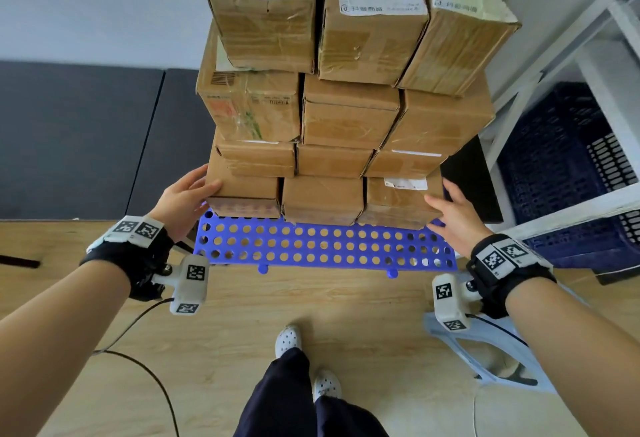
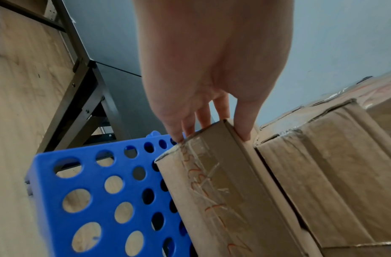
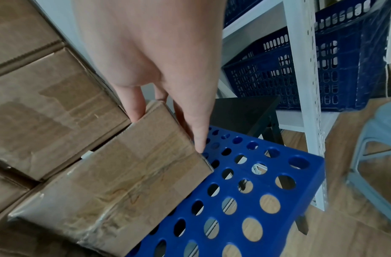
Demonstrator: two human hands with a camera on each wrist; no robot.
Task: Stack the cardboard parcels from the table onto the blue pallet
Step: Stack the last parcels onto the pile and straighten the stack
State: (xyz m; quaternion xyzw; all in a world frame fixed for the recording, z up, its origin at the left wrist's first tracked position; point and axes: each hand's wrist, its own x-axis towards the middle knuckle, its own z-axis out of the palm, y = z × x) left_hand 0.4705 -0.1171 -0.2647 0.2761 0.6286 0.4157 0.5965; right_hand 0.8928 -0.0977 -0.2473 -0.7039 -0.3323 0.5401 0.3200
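Bare forearms, no sleeves, and each wrist has a black strap with white blocks on top carrying black-and-white square tag markers. There's also a chunky white camera housing bolted under each strap, more of those tags stuck on its faces, and a thin black cable trailing off the left one. Lower down it's dark navy trousers and white clog-type shoes dotted with little holes
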